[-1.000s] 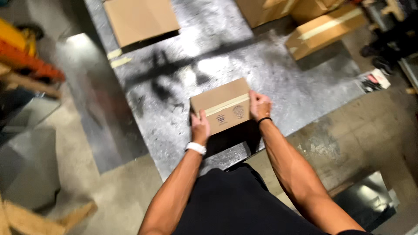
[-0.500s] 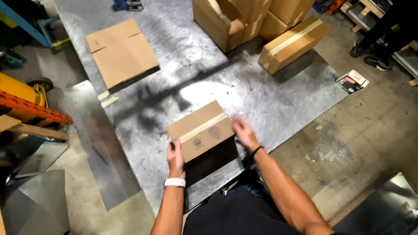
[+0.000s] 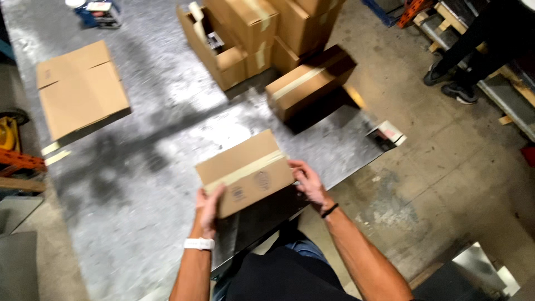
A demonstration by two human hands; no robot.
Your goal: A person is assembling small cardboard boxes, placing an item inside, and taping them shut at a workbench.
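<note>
Both hands grip one small taped cardboard box [image 3: 245, 171], held just above the near edge of the metal sheet [image 3: 145, 184] that covers the floor; the left hand [image 3: 209, 207] clasps the box's near left corner, fingers curled up over the front face and thumb on top, a white wristband [image 3: 199, 243] on the wrist; the right hand [image 3: 308, 184] presses flat against the box's right end, fingers half spread along the side, a dark band [image 3: 330, 210] at the wrist; neither hand is empty and neither is fully closed, each being shaped to the carton's sides. A strip of pale tape runs along the length of the box's top.

Counting cartons: one in the hands; one flattened or low box [image 3: 81, 89] lying alone near the sheet's far left edge; one long taped box [image 3: 309, 81] lying by itself toward the sheet's right edge, beyond the held one; and a cluster of stacked boxes [image 3: 251, 33] at the far edge, at least four, the exact number hard to tell because they overlap. A small torn scrap of packaging [image 3: 388, 134] sits at the sheet's right corner. Another person's dark-clad legs and shoes [image 3: 454, 83] stand on the bare concrete off the right side, well apart from the hands.
</note>
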